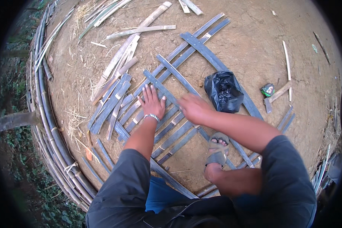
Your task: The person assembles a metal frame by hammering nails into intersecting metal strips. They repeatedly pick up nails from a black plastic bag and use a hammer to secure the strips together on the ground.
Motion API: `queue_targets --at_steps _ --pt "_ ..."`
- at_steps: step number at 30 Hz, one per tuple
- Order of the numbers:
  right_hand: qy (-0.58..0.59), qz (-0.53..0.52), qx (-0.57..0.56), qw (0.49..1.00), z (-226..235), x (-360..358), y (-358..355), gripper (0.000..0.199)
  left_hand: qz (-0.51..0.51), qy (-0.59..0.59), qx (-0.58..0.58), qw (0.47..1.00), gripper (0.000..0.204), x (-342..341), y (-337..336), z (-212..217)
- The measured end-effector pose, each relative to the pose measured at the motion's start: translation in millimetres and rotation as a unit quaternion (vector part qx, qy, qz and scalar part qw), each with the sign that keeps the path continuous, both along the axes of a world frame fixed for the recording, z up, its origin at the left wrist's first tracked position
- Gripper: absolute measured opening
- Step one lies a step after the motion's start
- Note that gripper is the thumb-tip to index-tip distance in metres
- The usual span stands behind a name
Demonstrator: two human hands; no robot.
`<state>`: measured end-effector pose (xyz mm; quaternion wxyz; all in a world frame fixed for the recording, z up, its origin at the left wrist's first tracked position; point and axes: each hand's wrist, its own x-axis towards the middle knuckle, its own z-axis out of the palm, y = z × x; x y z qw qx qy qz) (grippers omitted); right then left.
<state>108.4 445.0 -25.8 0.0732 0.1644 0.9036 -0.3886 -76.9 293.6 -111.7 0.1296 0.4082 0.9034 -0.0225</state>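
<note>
Flat left hand on the slats, right hand a blur beside it

Here we are over a lattice of split bamboo-like slats (160,86), laid out on the bare dirt directly beneath both hands and running well beyond them, ahead and to the right. The left hand (153,103) is down flat, fingers spread and pointing away from the body, palm pressing on the slats; it leans on them without closing round anything. And the right hand (195,109), just to its right over the same crossing strip, is curled but smeared by motion; whether it pinches anything, I cannot tell.

How will this lattice handle? Each slat looks thin and light, stiff along its length yet springy across it, smooth on the dark outer face and perhaps a touch slippery. Split edges could splinter or bite a finger, and a thin strip might crack near its end. Best hold, I'd judge: palm flat across a crossing, where two layers back each other up, fingertips clear of the raw edges. To lift the lattice, take the long outer strips, both sides at once, as it may twist.

Just beyond the right hand, to its right, sits a black plastic bag (231,106) with small dark bits inside. Farther right lie a tape measure (268,90) and what looks like a hammer (280,91). Left of the left hand, loose strips (112,106) are heaped; nearer the body than the right hand, a sandalled foot (217,146) stands among the slats.
</note>
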Motion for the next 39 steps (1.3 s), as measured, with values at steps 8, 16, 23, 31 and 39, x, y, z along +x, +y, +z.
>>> queue_targets --at_steps 8,16,23,31,39 --pt "-0.126 -0.258 0.064 0.956 -62 -82 -18 0.088 -0.011 0.015 0.013 1.000 0.085 3 5 -5" --pt "-0.195 -0.283 0.003 0.939 -53 -97 -8 0.111 -0.017 -0.029 -0.006 0.999 0.089 0 5 -1" --pt "-0.199 -0.301 -0.015 0.933 -49 -99 -2 0.102 -0.029 -0.042 0.023 0.998 0.088 -3 2 -8" --pt "-0.159 -0.293 -0.038 0.942 -54 -93 -5 0.039 -0.012 -0.064 0.113 0.992 0.048 -4 -3 -14" --pt "-0.098 -0.299 0.017 0.949 -56 -89 -20 0.027 -0.001 -0.076 0.120 0.990 0.046 -3 -1 -10"
